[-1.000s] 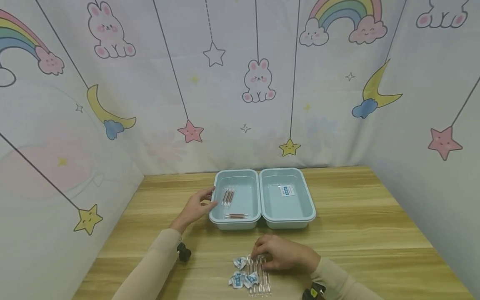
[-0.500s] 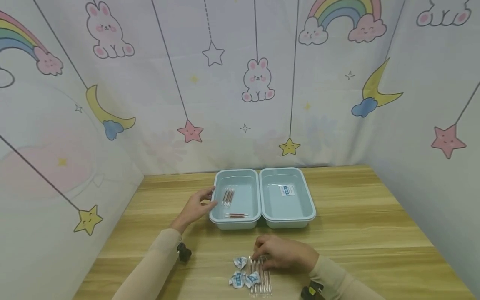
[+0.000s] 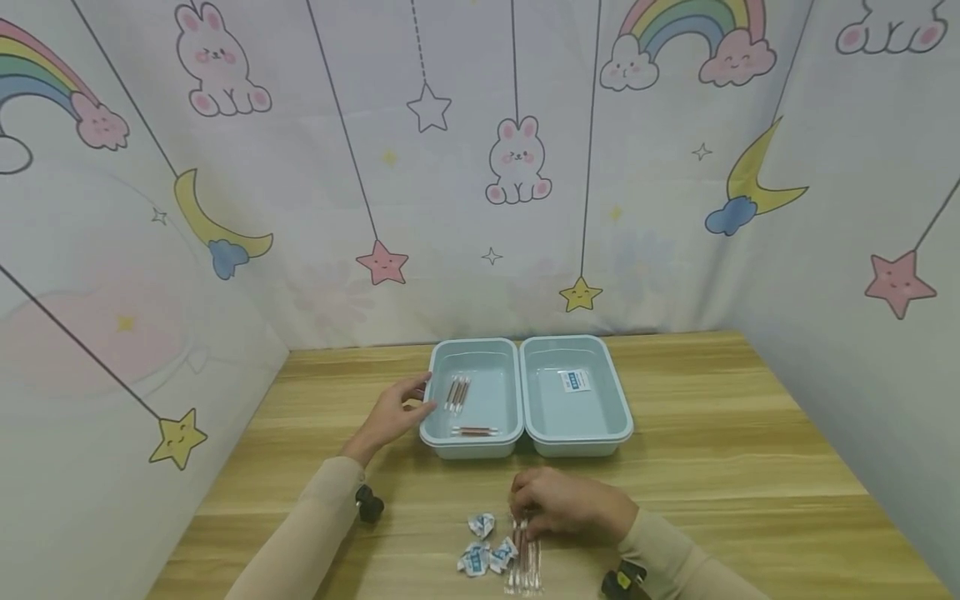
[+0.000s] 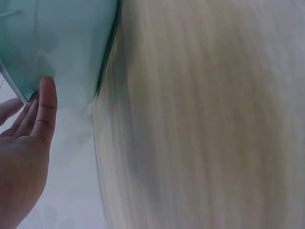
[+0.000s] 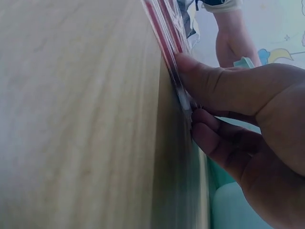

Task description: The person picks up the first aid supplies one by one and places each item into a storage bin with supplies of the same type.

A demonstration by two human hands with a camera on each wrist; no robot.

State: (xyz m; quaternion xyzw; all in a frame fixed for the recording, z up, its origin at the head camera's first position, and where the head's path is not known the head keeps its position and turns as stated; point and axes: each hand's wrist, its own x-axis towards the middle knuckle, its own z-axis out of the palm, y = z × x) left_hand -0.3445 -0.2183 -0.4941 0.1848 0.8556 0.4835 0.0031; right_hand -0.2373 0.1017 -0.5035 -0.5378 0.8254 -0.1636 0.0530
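Observation:
My left hand (image 3: pixel 390 418) touches the left wall of the left light-blue tray (image 3: pixel 471 450); in the left wrist view its fingers (image 4: pixel 46 107) lie along the outside of the tray (image 4: pixel 71 57). That tray holds several wrapped swabs (image 3: pixel 457 394), some upright in view and some lying crosswise. Near the front, my right hand (image 3: pixel 573 507) pinches the far end of the wrapped swabs (image 3: pixel 527 567) on the table. In the right wrist view, the thumb and fingers of my right hand (image 5: pixel 238 109) meet at the end of the clear wrappers (image 5: pixel 164 43).
Crumpled white-and-blue packets (image 3: pixel 475 558) lie just left of the swab bundle. The right light-blue tray (image 3: pixel 577 448) stands against the left one and holds a flat white-and-blue packet (image 3: pixel 576 381). A patterned curtain (image 3: pixel 450 208) stands behind the wooden table (image 3: pixel 712 467).
My right hand has shifted slightly right, and the bundle under it looks narrower, its left edge now farther from the crumpled packets. My left hand stays at the tray.

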